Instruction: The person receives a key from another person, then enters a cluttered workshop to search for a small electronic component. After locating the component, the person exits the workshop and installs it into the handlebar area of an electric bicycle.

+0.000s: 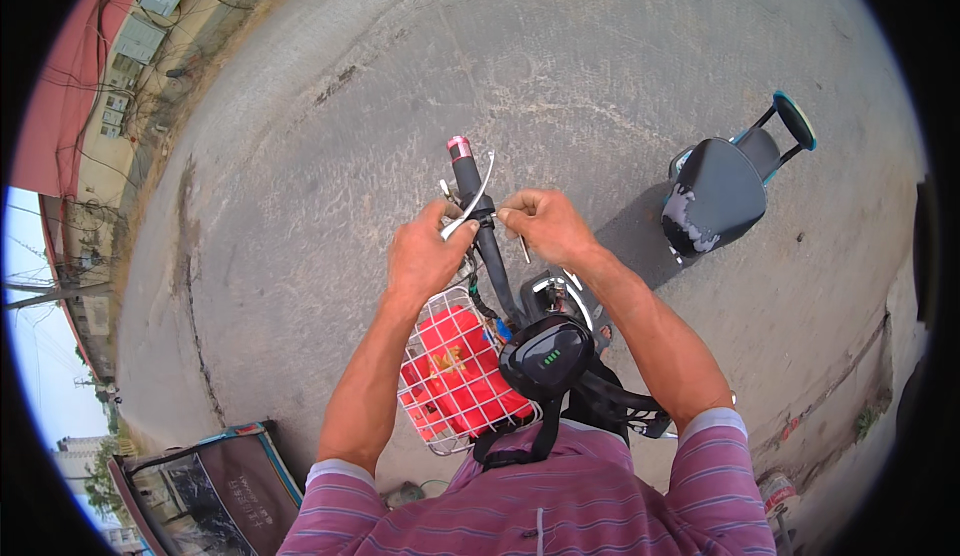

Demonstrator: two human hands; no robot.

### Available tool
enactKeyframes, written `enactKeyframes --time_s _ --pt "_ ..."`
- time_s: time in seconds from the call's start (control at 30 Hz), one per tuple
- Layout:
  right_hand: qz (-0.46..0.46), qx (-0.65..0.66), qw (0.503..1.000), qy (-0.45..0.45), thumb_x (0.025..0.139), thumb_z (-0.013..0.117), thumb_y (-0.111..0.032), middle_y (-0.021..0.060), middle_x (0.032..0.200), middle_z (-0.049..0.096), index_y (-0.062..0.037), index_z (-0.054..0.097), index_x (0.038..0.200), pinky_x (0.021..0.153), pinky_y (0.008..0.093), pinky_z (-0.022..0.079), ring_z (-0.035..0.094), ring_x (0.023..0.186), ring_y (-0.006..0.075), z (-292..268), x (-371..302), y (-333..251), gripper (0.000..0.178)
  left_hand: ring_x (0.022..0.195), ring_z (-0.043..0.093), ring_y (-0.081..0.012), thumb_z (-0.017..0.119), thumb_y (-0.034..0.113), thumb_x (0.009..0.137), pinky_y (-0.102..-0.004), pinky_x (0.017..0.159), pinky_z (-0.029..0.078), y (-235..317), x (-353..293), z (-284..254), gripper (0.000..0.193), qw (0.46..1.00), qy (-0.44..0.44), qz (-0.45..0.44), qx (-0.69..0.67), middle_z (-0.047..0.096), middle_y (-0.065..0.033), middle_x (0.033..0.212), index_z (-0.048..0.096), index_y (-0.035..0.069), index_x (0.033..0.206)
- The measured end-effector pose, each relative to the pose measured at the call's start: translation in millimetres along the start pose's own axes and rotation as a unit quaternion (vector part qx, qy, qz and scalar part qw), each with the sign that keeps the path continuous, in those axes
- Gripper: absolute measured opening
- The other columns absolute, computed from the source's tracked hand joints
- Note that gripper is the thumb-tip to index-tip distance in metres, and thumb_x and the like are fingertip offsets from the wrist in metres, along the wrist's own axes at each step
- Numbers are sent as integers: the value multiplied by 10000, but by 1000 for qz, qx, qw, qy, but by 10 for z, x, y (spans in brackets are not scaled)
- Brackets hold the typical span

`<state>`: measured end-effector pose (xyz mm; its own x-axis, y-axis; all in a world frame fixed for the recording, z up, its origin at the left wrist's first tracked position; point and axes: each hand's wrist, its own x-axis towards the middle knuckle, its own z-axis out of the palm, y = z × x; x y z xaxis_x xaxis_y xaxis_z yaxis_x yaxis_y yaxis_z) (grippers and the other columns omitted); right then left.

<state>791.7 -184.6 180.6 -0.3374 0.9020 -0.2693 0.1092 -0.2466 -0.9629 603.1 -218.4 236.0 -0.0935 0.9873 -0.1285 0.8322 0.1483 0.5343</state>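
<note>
An electric bike's black handlebar (pixel 489 258) points away from me, a dark grip (pixel 465 168) with a pink end at its far tip. Alongside the grip runs a silver brake lever (pixel 487 181). My left hand (pixel 422 258) is closed around the lever's base, thumb against the bar. Opposite it, my right hand (pixel 553 228) pinches at the lever clamp (pixel 484 212). A thin metal rod (pixel 525 249) sticks out below the right fingers; its full shape is hidden. Closer to me sits a black display unit (pixel 546 356) with green marks.
A white wire basket (pixel 432 434) holding a red bag (pixel 455 341) hangs at the bike's front. On the right stands a scooter with a worn black seat (pixel 715 201). A vehicle with a windshield (pixel 235 496) is at lower left. Wall boxes (pixel 140 41) and cables line the far left.
</note>
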Motion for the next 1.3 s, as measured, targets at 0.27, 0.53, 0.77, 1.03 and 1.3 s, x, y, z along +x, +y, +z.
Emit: enactKeyframes --time_s 0.27,0.53,0.77,1.03,1.3 --pt "42 11 998 -43 884 637 -192 58 750 672 15 687 922 608 295 474 598 672 108 -78 35 -42 216 758 595 -108 707 183 856 -283 691 477 -81 112 6 301 986 -58 -26 -156 675 -78 847 578 -4 1054" --pt "-45 -14 998 -29 855 652 -153 155 816 704 21 674 945 672 356 522 683 726 230 -29 -22 58 197 816 606 -115 705 144 858 -283 724 476 -65 158 22 306 978 -79 -56 -183 668 -100 878 544 -3 1072" --pt "36 107 993 -46 866 651 -184 132 820 698 38 671 947 662 347 513 659 712 202 -103 120 268 237 793 588 -99 689 121 867 -270 720 475 -96 182 45 296 973 -95 -86 -190 662 -76 885 523 -2 1079" --pt "23 72 993 -87 885 643 -201 116 822 687 29 667 966 675 327 505 634 741 160 -28 260 465 245 829 595 -96 674 103 881 -251 737 484 -68 170 73 296 968 -93 -96 -211 660 -71 932 512 -7 1103" --pt "6 102 981 -165 894 623 -190 99 799 671 25 644 984 665 328 502 623 723 155 -302 183 592 235 834 566 -87 680 153 878 -246 740 467 -61 237 78 332 976 -91 -86 -177 648 -57 940 525 0 1129"
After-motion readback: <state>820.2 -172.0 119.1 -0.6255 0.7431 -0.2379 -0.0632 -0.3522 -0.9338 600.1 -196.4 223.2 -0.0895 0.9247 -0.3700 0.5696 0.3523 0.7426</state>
